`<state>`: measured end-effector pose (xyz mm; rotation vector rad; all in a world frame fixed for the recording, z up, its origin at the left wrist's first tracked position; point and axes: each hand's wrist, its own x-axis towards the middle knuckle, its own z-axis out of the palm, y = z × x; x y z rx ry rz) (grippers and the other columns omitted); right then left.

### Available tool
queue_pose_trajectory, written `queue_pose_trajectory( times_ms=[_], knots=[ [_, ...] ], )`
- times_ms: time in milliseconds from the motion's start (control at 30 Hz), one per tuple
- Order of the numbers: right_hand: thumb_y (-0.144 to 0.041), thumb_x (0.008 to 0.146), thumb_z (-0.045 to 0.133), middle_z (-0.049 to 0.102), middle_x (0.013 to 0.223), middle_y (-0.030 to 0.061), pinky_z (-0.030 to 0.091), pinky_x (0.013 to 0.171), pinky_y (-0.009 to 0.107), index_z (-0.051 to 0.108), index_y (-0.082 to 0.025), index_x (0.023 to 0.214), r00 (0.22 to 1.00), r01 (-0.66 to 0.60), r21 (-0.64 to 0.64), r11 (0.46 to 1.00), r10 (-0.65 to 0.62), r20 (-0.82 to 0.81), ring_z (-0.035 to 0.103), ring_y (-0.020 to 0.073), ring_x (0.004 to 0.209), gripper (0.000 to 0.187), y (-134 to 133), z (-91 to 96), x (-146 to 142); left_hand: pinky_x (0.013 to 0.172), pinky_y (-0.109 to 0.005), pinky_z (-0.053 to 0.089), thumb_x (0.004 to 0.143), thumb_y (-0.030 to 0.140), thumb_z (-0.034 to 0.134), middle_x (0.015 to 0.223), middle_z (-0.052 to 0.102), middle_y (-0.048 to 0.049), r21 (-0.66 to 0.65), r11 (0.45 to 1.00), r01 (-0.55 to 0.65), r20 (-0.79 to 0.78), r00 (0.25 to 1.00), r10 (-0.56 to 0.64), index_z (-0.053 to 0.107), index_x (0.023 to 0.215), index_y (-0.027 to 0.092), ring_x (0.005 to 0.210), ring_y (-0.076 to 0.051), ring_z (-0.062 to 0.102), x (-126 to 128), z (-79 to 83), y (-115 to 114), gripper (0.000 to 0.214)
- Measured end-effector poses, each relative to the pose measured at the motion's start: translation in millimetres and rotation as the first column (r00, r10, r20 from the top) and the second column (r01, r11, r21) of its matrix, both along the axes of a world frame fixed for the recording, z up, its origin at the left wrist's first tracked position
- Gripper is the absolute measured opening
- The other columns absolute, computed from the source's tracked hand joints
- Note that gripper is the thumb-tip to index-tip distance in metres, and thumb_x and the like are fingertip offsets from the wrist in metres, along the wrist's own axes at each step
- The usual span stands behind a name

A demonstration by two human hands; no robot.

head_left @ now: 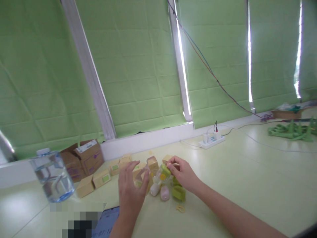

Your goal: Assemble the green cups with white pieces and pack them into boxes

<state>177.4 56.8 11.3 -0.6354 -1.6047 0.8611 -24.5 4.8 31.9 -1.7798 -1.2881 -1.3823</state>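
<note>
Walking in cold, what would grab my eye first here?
Probably the two hands at bottom centre: the right hand pinches a small yellow-green item, the left hand hovers open beside it, above a huddle of small tan boxes. A clear water bottle stands at left, green blinds behind.

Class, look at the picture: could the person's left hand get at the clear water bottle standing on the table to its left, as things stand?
Probably yes. The left hand is open, and the table between it and the water bottle looks bare; the small cardboard boxes lie farther back.
</note>
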Motion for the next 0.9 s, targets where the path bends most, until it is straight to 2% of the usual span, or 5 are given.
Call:
queue_pose_trajectory(
  times_ms=[100, 267, 467, 733, 900],
  knots=[
    [-0.047, 0.089, 0.058, 0.060, 0.074, 0.0000, 0.047, 0.058, 0.024, 0.057, -0.019, 0.084, 0.999, -0.050, -0.015, 0.999, 0.050, 0.002, 0.061, 0.0146, 0.065, 0.028, -5, 1.8, -1, 0.100, -0.046, 0.045, 0.085, 0.032, 0.064, 0.121, 0.058, -0.0122, -0.120, 0.979, 0.163, -0.121, 0.977, -0.178, 0.048, 0.125, 0.022, 0.117, -0.028, 0.054, 17, -3.2, -6, 0.044],
    [-0.043, 0.087, 0.060, 0.066, 0.079, 0.0026, 0.052, 0.063, 0.028, 0.059, -0.020, 0.085, 0.996, -0.084, 0.002, 0.996, 0.084, 0.001, 0.065, 0.0180, 0.072, 0.023, -10, 4.5, -3, 0.098, -0.047, 0.047, 0.088, 0.026, 0.057, 0.129, 0.058, -0.0137, -0.352, 0.922, 0.163, -0.195, 0.950, -0.242, 0.036, 0.140, 0.023, 0.120, -0.029, 0.056, 34, -18.1, -3, 0.056],
    [-0.032, 0.086, 0.062, 0.068, 0.076, 0.0034, 0.050, 0.063, 0.028, 0.065, -0.018, 0.078, 0.993, 0.109, 0.078, 0.991, -0.112, 0.038, 0.063, 0.0182, 0.073, 0.016, -7, 6.4, -1, 0.094, -0.047, 0.049, 0.086, 0.031, 0.060, 0.125, 0.063, -0.0132, -0.379, 0.916, 0.132, -0.192, 0.957, -0.218, 0.043, 0.134, 0.022, 0.112, -0.029, 0.062, 30, -16.5, 0, 0.052],
    [-0.034, 0.086, 0.061, 0.069, 0.076, 0.0039, 0.052, 0.071, 0.032, 0.063, -0.019, 0.078, 0.983, 0.177, 0.074, 0.981, -0.172, -0.058, 0.065, 0.0200, 0.073, 0.017, -3, 3.5, -2, 0.089, -0.046, 0.049, 0.081, 0.035, 0.065, 0.108, 0.068, -0.0110, -0.369, 0.925, 0.087, -0.220, 0.959, -0.178, 0.053, 0.122, 0.021, 0.100, -0.029, 0.063, 27, -5.5, -8, 0.045],
    [-0.044, 0.087, 0.060, 0.068, 0.078, 0.0056, 0.053, 0.063, 0.032, 0.061, -0.020, 0.082, 0.971, 0.201, -0.018, 0.979, -0.202, -0.132, 0.065, 0.0216, 0.071, 0.024, 16, -2.5, 13, 0.087, -0.043, 0.051, 0.081, 0.030, 0.062, 0.105, 0.063, -0.0089, -0.396, 0.914, 0.087, -0.112, 0.984, -0.142, 0.058, 0.116, 0.021, 0.100, -0.026, 0.061, 8, 7.5, -20, 0.035]
  ],
)
